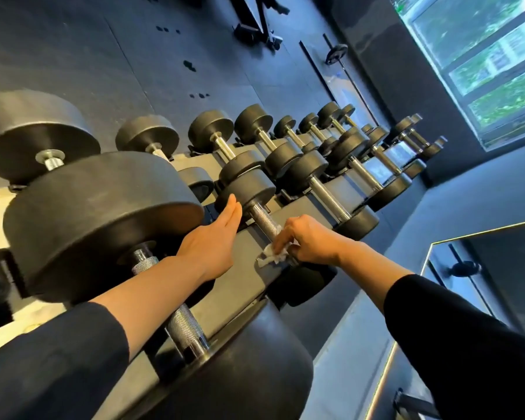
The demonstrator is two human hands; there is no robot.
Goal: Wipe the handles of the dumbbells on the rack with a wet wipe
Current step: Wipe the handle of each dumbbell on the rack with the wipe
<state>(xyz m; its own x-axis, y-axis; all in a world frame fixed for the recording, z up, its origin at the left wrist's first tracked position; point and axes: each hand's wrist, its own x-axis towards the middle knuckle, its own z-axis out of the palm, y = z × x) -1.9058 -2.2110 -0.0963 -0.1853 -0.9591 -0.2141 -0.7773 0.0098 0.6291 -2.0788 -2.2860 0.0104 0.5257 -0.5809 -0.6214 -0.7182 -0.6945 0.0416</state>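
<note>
Fingers of the right hand (308, 241) curl around a crumpled white wet wipe (272, 254), pressing it to the lower end of a knurled handle (265, 222) on a lower-tier dumbbell (249, 189). The left hand (215, 237) lies with fingers straight and together, gripping nothing, just beside that dumbbell's upper head. The rack (237, 268) carries two tiers of dumbbells, receding toward a window (479, 65). Step in hand, as judged: wiping this handle. The bare upper knurl likely needs a stroke next; farther handles appear unwiped.
</note>
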